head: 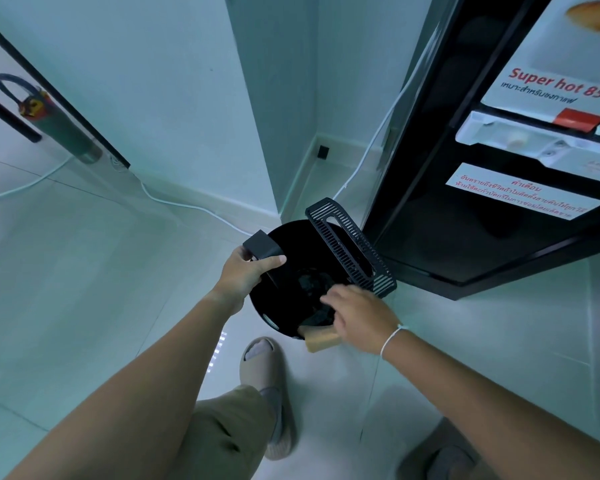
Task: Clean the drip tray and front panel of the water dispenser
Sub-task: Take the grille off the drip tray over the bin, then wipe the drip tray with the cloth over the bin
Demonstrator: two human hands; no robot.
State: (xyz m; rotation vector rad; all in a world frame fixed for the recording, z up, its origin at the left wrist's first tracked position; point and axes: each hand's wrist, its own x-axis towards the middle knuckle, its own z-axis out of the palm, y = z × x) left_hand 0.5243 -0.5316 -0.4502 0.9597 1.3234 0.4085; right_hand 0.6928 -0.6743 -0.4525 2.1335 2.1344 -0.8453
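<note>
— Tray point(291, 265) is held beside the dispenser point(482, 202), gripped by the left hand point(246, 275); a sponge point(321, 337) is pinched by the right hand point(357, 315).

— Grille point(350, 247) lies loose across it; if tilted, it could be dropped.

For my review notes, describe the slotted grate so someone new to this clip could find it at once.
Start at the black water dispenser on the right and drop to its lower left corner. The slotted grate lies there, tilted across the rim of the round black tray that the left hand holds. Unlike the smooth tray, it is rectangular and ribbed with slots.
</note>
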